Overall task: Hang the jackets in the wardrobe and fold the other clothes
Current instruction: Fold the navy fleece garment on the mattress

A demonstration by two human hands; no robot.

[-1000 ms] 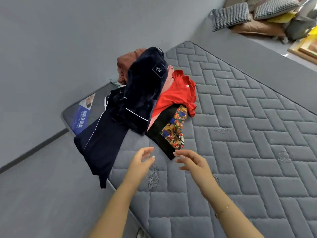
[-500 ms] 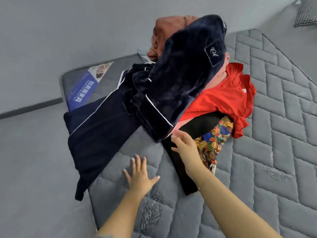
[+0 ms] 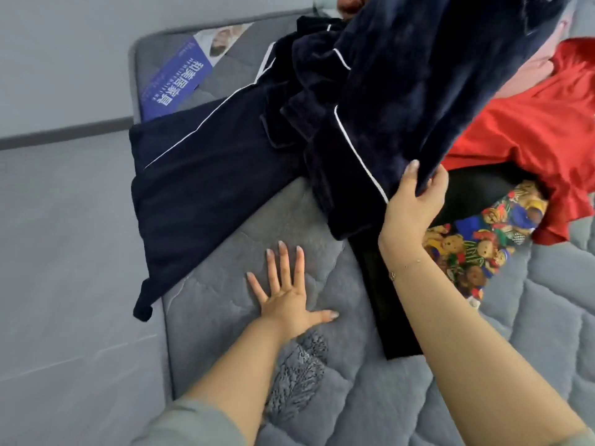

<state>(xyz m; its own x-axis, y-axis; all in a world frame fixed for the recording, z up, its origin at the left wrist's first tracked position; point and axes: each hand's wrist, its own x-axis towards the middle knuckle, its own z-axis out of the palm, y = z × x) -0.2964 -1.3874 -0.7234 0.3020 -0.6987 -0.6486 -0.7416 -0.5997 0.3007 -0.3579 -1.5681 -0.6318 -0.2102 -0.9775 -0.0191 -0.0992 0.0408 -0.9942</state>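
A heap of clothes lies on a grey quilted mattress (image 3: 322, 397). On top is a dark navy velvet jacket (image 3: 418, 75) with white piping. My right hand (image 3: 415, 204) grips its lower hem, thumb on one side and fingers on the other. My left hand (image 3: 289, 294) lies flat on the mattress with fingers spread, holding nothing. Navy trousers (image 3: 199, 188) with a white side stripe hang over the mattress's left edge. A red garment (image 3: 531, 133) and a black garment with a teddy-bear print (image 3: 476, 249) lie to the right, partly under my right arm.
A blue printed label (image 3: 174, 82) sits on the mattress's far left corner. Grey floor (image 3: 64, 252) runs along the left of the mattress, with a grey wall (image 3: 96, 27) behind. A pink garment (image 3: 528, 66) peeks out under the jacket.
My right hand has reached forward and taken hold of the navy jacket's hem. My left hand stays pressed flat on the mattress. The camera has moved closer to the heap.
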